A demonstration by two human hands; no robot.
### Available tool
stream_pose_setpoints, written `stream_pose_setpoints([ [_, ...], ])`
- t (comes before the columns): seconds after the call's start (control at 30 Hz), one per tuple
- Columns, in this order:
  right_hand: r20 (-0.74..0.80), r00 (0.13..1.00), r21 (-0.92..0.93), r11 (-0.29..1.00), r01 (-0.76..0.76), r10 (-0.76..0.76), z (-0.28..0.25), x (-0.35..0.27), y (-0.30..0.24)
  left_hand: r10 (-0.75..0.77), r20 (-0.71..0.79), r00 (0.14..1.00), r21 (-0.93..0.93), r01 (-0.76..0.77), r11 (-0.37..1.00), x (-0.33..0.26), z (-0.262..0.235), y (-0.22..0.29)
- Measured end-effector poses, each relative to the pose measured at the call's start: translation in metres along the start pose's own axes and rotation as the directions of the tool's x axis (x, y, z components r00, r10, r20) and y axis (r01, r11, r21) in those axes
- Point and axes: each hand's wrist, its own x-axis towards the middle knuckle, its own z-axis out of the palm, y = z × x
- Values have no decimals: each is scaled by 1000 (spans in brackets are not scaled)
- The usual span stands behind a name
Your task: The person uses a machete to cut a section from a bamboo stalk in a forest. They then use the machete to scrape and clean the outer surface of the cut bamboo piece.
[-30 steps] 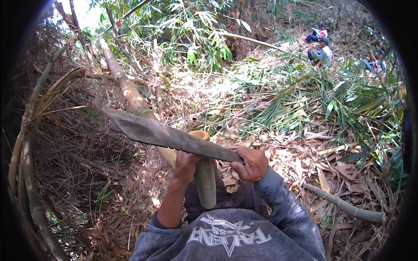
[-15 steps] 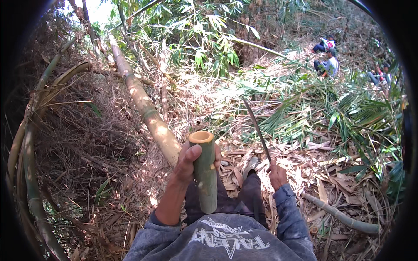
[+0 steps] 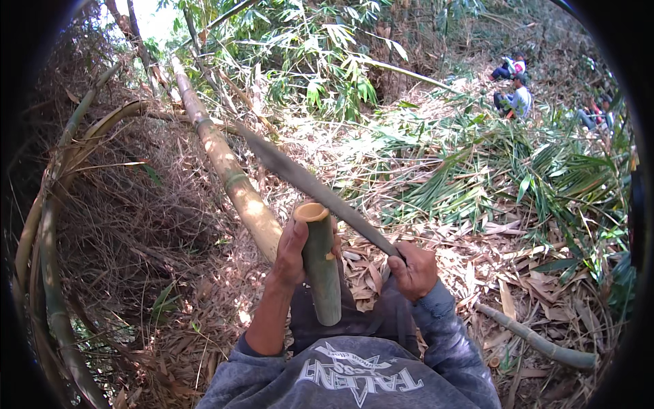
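In front of my body, my left hand (image 3: pixel 291 253) is wrapped round a short green bamboo tube (image 3: pixel 321 279), its fingertips showing on the far side. The tube's open, pale-rimmed end points up and away from me; its lower end hangs over my dark trousers. My right hand (image 3: pixel 413 270) is closed on the handle of a machete (image 3: pixel 320 193), and most of that handle is hidden in the fist. From there the long dark blade slants up and to the left, passing just beyond the tube's open end. Whether blade and rim touch I cannot tell.
A thick bamboo pole (image 3: pixel 235 180) leans away at the left, near bent stalks (image 3: pixel 51 252). A cut pole (image 3: pixel 535 337) lies at the right on dry leaves. Cut green leaves (image 3: pixel 470 170) cover the ground beyond, where several people (image 3: pixel 519 102) sit.
My right hand has come up and slightly left, swinging the machete blade leftward from beside the tube to across its top end. The tube has shifted slightly in my left hand's grip.
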Motion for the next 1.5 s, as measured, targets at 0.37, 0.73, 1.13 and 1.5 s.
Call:
stream_pose_setpoints([
  [0.37,28,982,-73,979,190,-188,12,16,-19,45,-154,987,0,-46,999,-14,-9,8],
  [0.73,64,966,-169,952,256,-249,13,23,-24,99,-208,973,129,-74,989,-23,-15,2],
  [1.13,96,969,-199,949,243,-228,10,23,-15,70,-220,973,137,-40,990,-29,-8,9],
  [1.5,177,849,-549,766,-335,498,11,-71,208,157,26,987,20,-158,987,-17,33,61],
])
